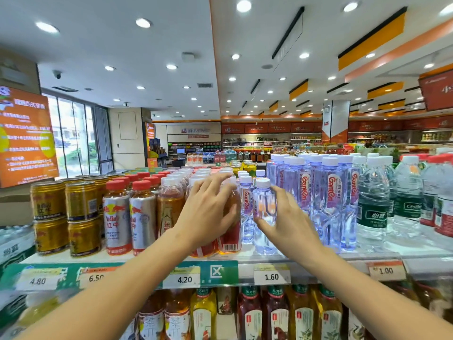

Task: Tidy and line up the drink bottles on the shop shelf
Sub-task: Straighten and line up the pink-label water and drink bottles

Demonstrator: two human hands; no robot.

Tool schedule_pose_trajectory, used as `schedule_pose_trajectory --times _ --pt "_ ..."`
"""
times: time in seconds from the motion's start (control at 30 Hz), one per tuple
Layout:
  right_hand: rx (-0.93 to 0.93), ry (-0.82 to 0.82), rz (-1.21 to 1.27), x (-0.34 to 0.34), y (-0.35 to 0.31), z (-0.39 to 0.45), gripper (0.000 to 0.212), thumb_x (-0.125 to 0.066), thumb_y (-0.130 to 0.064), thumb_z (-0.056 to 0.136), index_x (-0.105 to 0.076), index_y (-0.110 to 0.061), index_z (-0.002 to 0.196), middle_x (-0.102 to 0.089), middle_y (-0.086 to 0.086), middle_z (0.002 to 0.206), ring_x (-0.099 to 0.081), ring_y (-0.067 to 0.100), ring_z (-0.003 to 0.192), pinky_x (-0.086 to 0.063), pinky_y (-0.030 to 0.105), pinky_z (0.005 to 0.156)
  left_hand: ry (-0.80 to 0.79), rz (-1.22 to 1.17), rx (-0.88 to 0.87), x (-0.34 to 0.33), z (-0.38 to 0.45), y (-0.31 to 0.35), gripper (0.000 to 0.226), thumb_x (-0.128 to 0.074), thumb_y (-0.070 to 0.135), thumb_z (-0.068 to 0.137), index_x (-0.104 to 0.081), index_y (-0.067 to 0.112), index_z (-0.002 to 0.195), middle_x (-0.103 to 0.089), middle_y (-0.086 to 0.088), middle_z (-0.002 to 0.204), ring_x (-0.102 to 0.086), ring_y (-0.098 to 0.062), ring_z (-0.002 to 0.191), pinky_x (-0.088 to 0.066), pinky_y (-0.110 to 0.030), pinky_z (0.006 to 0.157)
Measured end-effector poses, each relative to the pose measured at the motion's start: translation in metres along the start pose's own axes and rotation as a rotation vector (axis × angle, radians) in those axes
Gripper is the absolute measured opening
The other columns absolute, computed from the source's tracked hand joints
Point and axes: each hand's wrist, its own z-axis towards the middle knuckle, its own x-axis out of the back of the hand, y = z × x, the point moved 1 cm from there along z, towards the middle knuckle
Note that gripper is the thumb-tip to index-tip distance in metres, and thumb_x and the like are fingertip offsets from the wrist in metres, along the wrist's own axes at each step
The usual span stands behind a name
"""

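1. Running across the whole view, the shelf (318, 260) is packed to its front edge; free room is only in front of it, where both arms reach in.
2. Price tags (272, 276) on the edge strip read 4.80, 6.50, 4.20, 1.60 and 1.00.
3. Gold cans (66, 217) stand stacked two high at the left; red-capped bottles (116, 217) beside them read "RedBull".
4. Tall water bottles (331, 204) at right read "Ganten".
5. The left hand (208, 212) is spread over an amber tea bottle (230, 231), hiding most of its label.
6. The right hand (284, 217) is clamped on a small water bottle (263, 207), standing at the front edge.
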Motion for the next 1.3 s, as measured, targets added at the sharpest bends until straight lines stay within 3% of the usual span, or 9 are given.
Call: schedule_pose_trajectory --times 0.17,0.33,0.5,0.63,0.77,0.93,1.0,1.1,1.3 --pt "0.011 -0.002 -0.118 -0.002 0.001 -0.001 0.083 -0.065 -0.050 0.095 -0.023 -0.019 0.161 -0.050 0.001 0.141 -0.070 0.028 0.097 -0.056 0.039 0.067 -0.044 0.054 0.015 0.004 -0.035 0.001 0.041 -0.057 0.042 0.093 -0.063 0.019 0.127 -0.056 -0.005 0.138 -0.053 -0.026 0.126 -0.041 -0.042 0.101" --pt "0.014 -0.006 -0.134 0.000 0.001 0.000 0.083 -0.065 -0.050 0.096 -0.023 -0.018 0.160 -0.049 0.002 0.144 -0.071 0.029 0.098 -0.059 0.042 0.067 -0.154 0.001 0.058 -0.002 -0.066 0.011 0.047 -0.057 0.048 0.094 -0.064 0.018 0.129 -0.061 -0.002 0.127 -0.061 -0.020 0.108 -0.054 -0.033 0.086" --pt "0.000 -0.018 -0.075 0.001 0.002 0.000 0.081 -0.065 -0.046 0.097 -0.023 -0.017 0.160 -0.049 0.003 0.143 -0.070 0.031 0.098 -0.057 0.040 0.066 -0.274 -0.014 0.145 -0.007 -0.085 0.019 0.045 -0.048 0.056 0.099 -0.062 0.027 0.131 -0.063 0.011 0.118 -0.062 -0.008 0.098 -0.054 -0.021 0.075" --pt "-0.019 -0.037 -0.052 0.001 -0.001 -0.002 0.081 -0.064 -0.043 0.097 -0.020 -0.015 0.159 -0.046 0.006 0.147 -0.069 0.032 0.099 -0.055 0.041 0.068 -0.345 -0.042 0.131 -0.007 -0.092 0.020 0.040 -0.042 0.057 0.101 -0.059 0.032 0.127 -0.061 0.015 0.115 -0.060 -0.006 0.101 -0.054 -0.022 0.077" --pt "-0.071 -0.059 -0.101 0.003 -0.012 0.004 0.084 -0.061 -0.056 0.095 -0.024 -0.011 0.154 -0.048 0.008 0.144 -0.068 0.033 0.103 -0.052 0.039 0.071 -0.370 -0.076 0.103 -0.008 -0.089 0.016 0.035 -0.042 0.055 0.102 -0.063 0.032 0.119 -0.062 0.015 0.111 -0.060 -0.006 0.099 -0.055 -0.025 0.077" --pt "-0.129 -0.011 -0.185 0.004 -0.020 0.022 0.089 -0.061 -0.071 0.087 -0.029 -0.007 0.139 -0.066 0.011 0.117 -0.072 0.036 0.091 -0.056 0.042 0.064 -0.396 -0.089 0.040 -0.013 -0.088 0.007 0.037 -0.038 0.055 0.103 -0.066 0.030 0.107 -0.064 0.013 0.101 -0.060 -0.009 0.092 -0.055 -0.028 0.072" --pt "-0.147 -0.010 -0.260 0.007 -0.025 0.028 0.098 -0.059 -0.075 0.085 -0.022 -0.006 0.144 -0.070 0.011 0.111 -0.073 0.035 0.088 -0.049 0.038 0.057 -0.406 -0.106 0.023 -0.012 -0.086 0.005 0.038 -0.039 0.054 0.104 -0.066 0.029 0.107 -0.065 0.012 0.100 -0.059 -0.009 0.091 -0.056 -0.029 0.073" --pt "-0.177 -0.051 -0.396 0.012 -0.034 0.034 0.108 -0.059 -0.076 0.085 -0.017 -0.004 0.154 -0.072 0.011 0.110 -0.074 0.034 0.093 -0.045 0.038 0.060 -0.406 -0.139 0.001 -0.011 -0.086 0.001 0.038 -0.041 0.052 0.105 -0.068 0.026 0.108 -0.065 0.009 0.101 -0.061 -0.011 0.093 -0.056 -0.031 0.075" --pt "-0.293 -0.220 -0.354 0.021 -0.042 0.048 0.086 -0.072 -0.063 0.086 -0.040 -0.004 0.141 -0.067 0.010 0.104 -0.069 0.032 0.093 -0.047 0.038 0.063 -0.396 -0.201 -0.001 -0.012 -0.088 -0.005 0.038 -0.044 0.051 0.104 -0.070 0.025 0.110 -0.066 0.008 0.104 -0.060 -0.012 0.097 -0.054 -0.030 0.077"
